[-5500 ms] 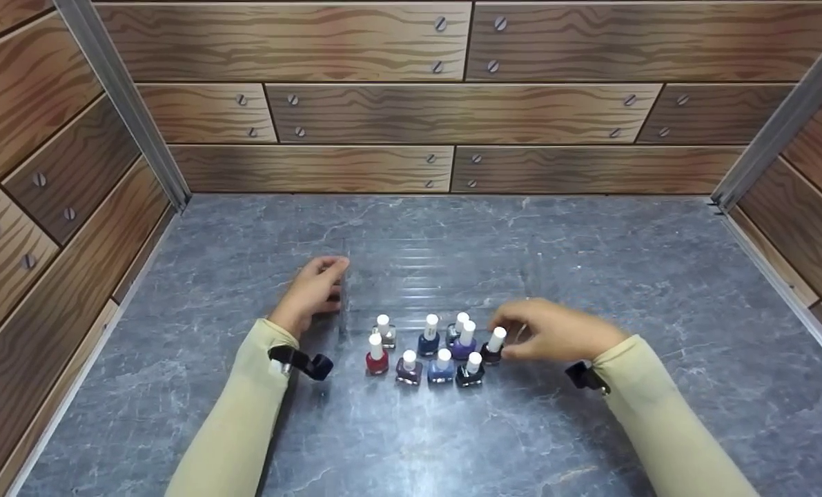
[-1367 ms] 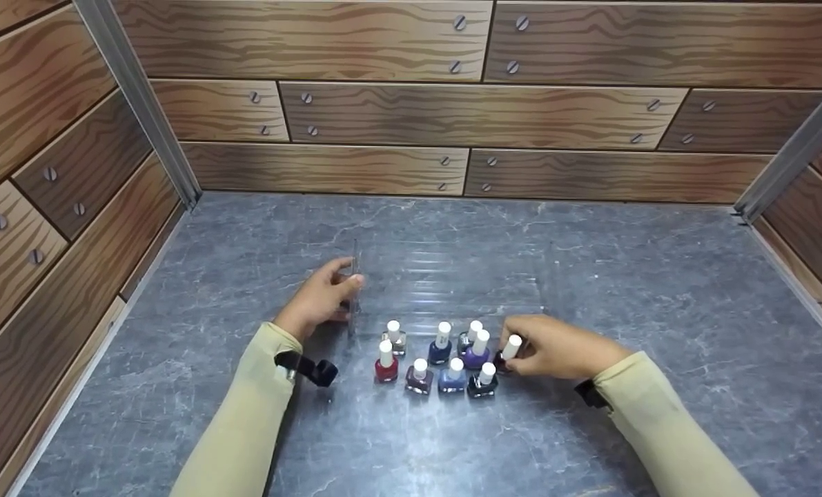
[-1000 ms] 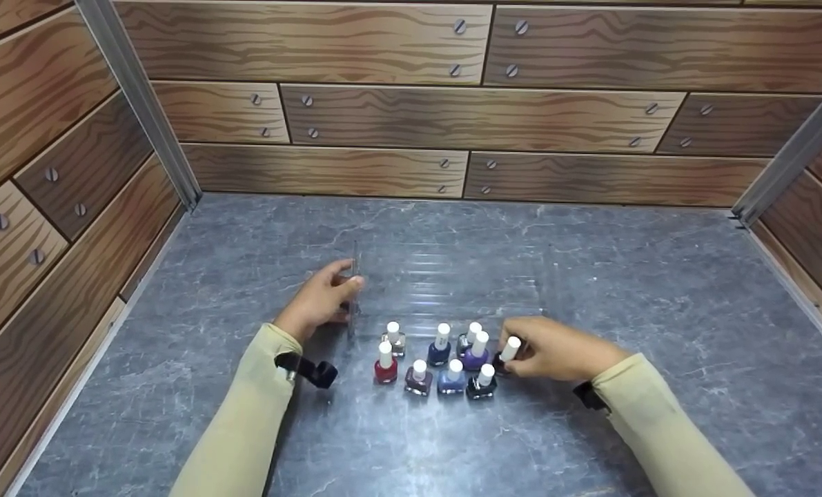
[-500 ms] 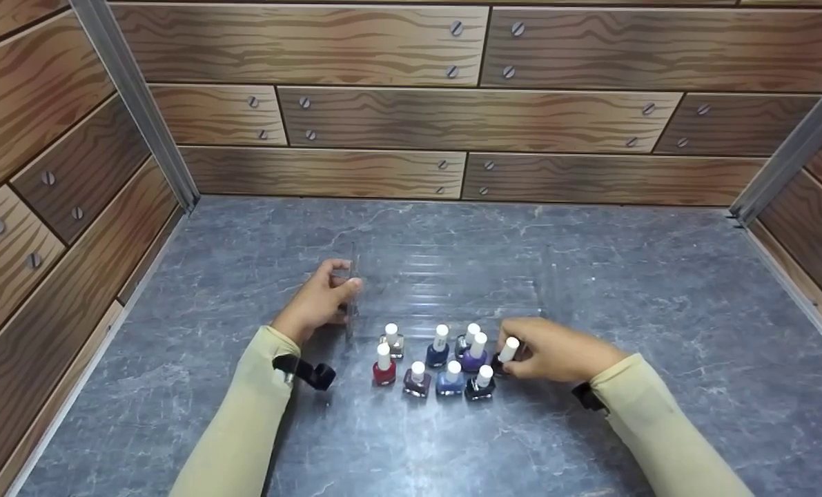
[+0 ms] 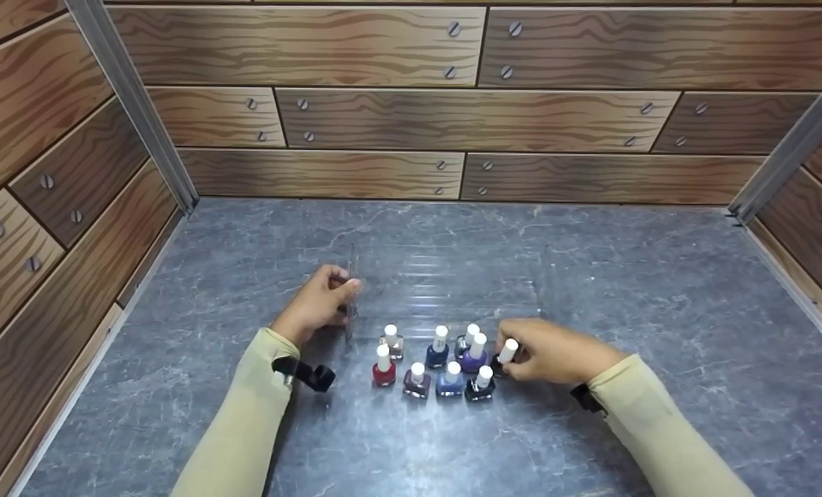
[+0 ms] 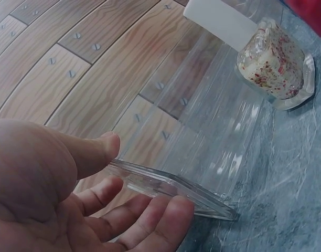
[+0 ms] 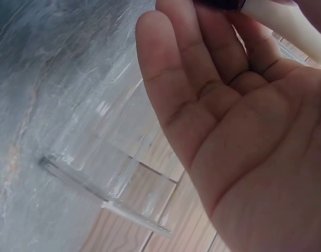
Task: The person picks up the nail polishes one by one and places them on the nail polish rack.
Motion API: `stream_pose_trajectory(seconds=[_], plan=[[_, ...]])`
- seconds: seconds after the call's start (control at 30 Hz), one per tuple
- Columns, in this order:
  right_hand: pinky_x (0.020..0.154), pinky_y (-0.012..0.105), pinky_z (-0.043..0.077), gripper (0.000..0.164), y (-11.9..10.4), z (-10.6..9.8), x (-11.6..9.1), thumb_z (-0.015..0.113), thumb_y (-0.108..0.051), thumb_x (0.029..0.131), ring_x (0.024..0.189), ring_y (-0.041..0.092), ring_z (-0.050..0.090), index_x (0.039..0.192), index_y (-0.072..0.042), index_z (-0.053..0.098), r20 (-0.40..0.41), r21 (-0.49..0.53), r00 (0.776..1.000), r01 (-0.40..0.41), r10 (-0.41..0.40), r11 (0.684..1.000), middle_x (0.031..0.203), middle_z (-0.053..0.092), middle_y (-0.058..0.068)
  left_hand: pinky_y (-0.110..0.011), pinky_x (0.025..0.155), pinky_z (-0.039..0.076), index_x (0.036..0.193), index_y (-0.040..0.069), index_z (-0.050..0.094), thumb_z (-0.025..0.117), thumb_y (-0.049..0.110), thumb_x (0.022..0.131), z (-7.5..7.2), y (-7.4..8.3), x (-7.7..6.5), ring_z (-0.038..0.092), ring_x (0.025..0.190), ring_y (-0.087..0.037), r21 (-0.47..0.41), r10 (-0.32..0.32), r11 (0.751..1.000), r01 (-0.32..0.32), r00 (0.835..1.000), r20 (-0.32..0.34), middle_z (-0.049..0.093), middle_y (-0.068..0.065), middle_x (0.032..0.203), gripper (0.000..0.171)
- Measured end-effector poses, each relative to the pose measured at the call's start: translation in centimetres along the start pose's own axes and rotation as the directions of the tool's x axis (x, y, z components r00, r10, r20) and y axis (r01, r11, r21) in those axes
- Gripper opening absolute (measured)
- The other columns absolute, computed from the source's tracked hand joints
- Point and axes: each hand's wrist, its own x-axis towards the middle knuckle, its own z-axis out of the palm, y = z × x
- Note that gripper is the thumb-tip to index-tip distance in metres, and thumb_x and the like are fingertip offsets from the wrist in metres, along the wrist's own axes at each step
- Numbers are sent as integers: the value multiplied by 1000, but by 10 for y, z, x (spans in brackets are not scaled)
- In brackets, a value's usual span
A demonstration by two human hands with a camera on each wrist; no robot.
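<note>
My left hand (image 5: 316,301) holds the left side panel of a clear ribbed plastic rack (image 5: 438,279). In the left wrist view the thumb lies at the edge of the clear panel (image 6: 176,186), with the fingers on its other side. My right hand (image 5: 552,351) grips a dark nail polish bottle (image 5: 509,351) with a white cap, at the right end of a group of similar bottles. In the right wrist view only part of the dark bottle (image 7: 223,4) and its cap shows past the fingers.
In front of the rack stand a red bottle (image 5: 384,373), a glitter bottle (image 5: 392,344), a navy one (image 5: 438,353), a purple one (image 5: 474,357), a light blue one (image 5: 450,382) and several dark ones. Wood-patterned walls (image 5: 376,117) enclose the grey marbled table (image 5: 645,290).
Compared with the oldest frame, my left thumb has come over the rack's panel edge and my right fingers have closed further round the dark bottle. Over the last second, both hands stay nearly still.
</note>
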Motion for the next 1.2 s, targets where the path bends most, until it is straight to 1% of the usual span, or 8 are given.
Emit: stream_pose_trajectory(seconds=[0.1, 0.23, 0.33, 0.5, 0.73, 0.83, 1.0, 1.2], plan=[[77, 26, 60, 21, -1, 0, 0, 73, -2, 88, 90, 14, 65, 100, -12, 59, -4, -22, 1000, 1, -1, 1000, 100, 65, 0, -35, 77, 59, 117, 7, 47, 59, 20, 107, 0, 0, 0, 55, 104, -26, 7, 3, 1000, -3, 1000, -2, 51, -10, 114, 21], [79, 27, 60, 20, 0, 0, 0, 73, -3, 88, 90, 14, 67, 101, -12, 59, -9, -15, 1000, 11, -11, 1000, 102, 65, 1, -32, 72, 58, 113, 8, 46, 59, 21, 107, -1, 0, 1, 53, 100, -24, 22, 5, 1000, -5, 1000, -4, 50, -9, 111, 20], [79, 27, 61, 20, 1, 1, -1, 73, -3, 89, 90, 14, 67, 101, -12, 59, -13, -11, 1000, 16, -16, 1000, 103, 66, 1, -30, 69, 57, 111, 8, 47, 59, 22, 107, -1, -1, 2, 52, 98, -23, 26, 8, 1000, -8, 1000, -7, 50, -8, 109, 19], [78, 27, 60, 21, 0, 0, -1, 73, -4, 89, 89, 13, 66, 102, -13, 59, -6, -18, 1000, 2, -2, 1000, 102, 65, 0, -30, 73, 58, 104, 5, 50, 60, 23, 106, -1, -1, 2, 52, 96, -22, 36, -2, 999, 2, 1000, -10, 50, -6, 103, 21], [81, 29, 61, 21, -1, 1, -1, 73, -5, 90, 92, 16, 67, 103, -14, 59, 3, -58, 1000, 2, -1, 998, 108, 67, 3, -28, 71, 58, 96, 7, 51, 61, 26, 106, -2, -2, 1, 52, 91, -19, 49, -8, 999, 9, 1000, -18, 48, -6, 98, 23], [81, 30, 60, 21, -1, 1, -1, 73, -6, 90, 93, 16, 67, 103, -14, 59, 2, -69, 1000, 0, 0, 998, 107, 66, 2, -29, 72, 58, 96, 8, 50, 60, 26, 106, -2, -2, 0, 53, 92, -20, 49, -7, 999, 7, 1000, -17, 48, -6, 98, 23], [82, 29, 60, 22, 0, 3, 1, 73, -3, 89, 93, 15, 66, 105, -13, 62, 33, -70, 999, -10, 12, 997, 105, 67, 1, -30, 73, 58, 95, 8, 49, 60, 25, 107, -2, -3, 0, 52, 93, -21, 56, -5, 998, 6, 1000, -17, 48, -5, 97, 23], [78, 30, 58, 20, 2, 5, 5, 74, -2, 87, 86, 9, 61, 102, -13, 66, 24, -98, 999, 29, -27, 995, 95, 67, -4, -30, 72, 57, 91, 9, 48, 60, 24, 107, -3, -3, 1, 50, 89, -19, 49, 9, 999, -9, 1000, -1, 46, -4, 93, 25]])
